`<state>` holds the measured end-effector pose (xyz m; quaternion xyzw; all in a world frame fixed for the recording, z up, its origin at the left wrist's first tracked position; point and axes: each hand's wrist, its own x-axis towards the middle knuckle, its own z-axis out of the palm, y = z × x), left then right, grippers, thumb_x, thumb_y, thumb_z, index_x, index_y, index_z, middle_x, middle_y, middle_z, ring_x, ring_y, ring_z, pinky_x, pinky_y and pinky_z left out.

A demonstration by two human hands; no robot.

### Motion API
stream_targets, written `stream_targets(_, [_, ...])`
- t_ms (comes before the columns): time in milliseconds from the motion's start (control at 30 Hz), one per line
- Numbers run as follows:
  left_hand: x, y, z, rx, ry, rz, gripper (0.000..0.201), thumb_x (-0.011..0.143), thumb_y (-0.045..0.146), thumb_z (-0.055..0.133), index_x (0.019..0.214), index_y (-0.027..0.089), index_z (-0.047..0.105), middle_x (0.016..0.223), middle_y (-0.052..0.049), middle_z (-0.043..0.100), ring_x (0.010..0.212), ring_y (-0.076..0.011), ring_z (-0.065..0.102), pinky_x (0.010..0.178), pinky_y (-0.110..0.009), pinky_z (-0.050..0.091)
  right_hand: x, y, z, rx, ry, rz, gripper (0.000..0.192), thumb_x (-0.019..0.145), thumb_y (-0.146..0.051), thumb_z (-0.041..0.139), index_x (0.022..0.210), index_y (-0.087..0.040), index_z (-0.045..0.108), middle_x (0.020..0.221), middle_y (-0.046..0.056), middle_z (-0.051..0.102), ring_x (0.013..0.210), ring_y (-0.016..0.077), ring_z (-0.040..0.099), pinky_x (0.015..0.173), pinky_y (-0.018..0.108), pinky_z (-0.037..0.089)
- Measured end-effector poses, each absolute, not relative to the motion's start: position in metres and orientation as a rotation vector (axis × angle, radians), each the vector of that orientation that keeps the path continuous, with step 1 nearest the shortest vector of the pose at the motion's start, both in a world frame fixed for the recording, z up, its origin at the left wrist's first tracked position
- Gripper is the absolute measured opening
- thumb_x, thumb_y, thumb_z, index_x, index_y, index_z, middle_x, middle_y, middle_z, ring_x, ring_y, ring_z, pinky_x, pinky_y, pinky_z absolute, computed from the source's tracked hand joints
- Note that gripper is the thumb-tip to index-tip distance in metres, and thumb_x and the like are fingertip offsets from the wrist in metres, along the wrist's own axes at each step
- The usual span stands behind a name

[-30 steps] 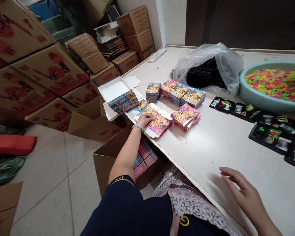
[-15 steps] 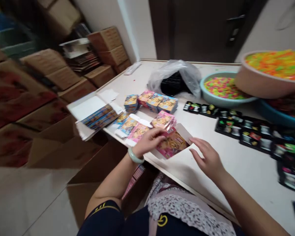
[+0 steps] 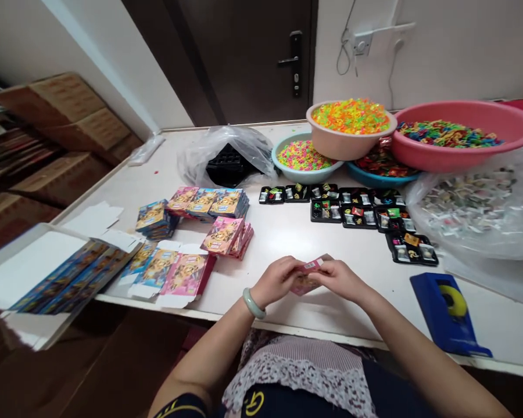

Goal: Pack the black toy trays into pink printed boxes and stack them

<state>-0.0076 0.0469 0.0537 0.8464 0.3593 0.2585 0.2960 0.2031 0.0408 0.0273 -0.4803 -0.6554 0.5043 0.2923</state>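
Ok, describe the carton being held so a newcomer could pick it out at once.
Find the white table, then its near edge, right of the stacked cartons. There, between the left hand and the right hand, is a small pink printed carton. It alone is held; its pink neighbours lie in stacks.

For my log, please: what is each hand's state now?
Left hand: closed, holding a small pink printed cardboard box.
Right hand: closed, holding the same box.
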Motion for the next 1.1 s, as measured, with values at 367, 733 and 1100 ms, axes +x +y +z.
stream_targets(367, [-0.027, 0.045, 0.037, 2.113, 1.258, 0.689, 0.044, 0.092, 0.024, 0.048, 0.136, 0.025, 0.046, 0.129, -0.009, 0.061, 0.113, -0.0232, 0.061, 0.096, -0.041, 0.051, 0.194, 0.038, 0.039, -1.183, -1.563, 1.063, 0.032, 0.084, -0.041, 0.059, 0.109, -0.023, 0.069, 0.114, 0.01, 0.065, 0.114, 0.0253, 0.056, 0.101, 0.044, 0.044])
stream_targets(733, [-0.002, 0.016, -0.018, 0.972, 0.944, 0.763, 0.057, 0.077, 0.038, 0.069, 0.128, 0.019, 0.051, 0.111, -0.01, 0.065, 0.099, -0.0223, 0.065, 0.089, -0.038, 0.053, 0.212, -0.004, -0.031, -1.355, -1.199, 1.398, 0.038, 0.079, -0.046, 0.065, 0.104, -0.019, 0.058, 0.089, 0.006, 0.068, 0.083, 0.0212, 0.065, 0.076, 0.036, 0.054])
stream_targets(1100, [0.004, 0.021, -0.003, 1.361, 1.11, 0.72, 0.033, 0.081, 0.035, 0.064, 0.107, 0.022, 0.049, 0.102, -0.004, 0.057, 0.094, -0.0171, 0.058, 0.079, -0.029, 0.052, 0.23, -0.018, -0.015, -1.332, -1.518, 1.257, 0.031, 0.088, -0.037, 0.055, 0.116, -0.025, 0.059, 0.111, 0.007, 0.063, 0.099, 0.0199, 0.062, 0.08, 0.032, 0.054])
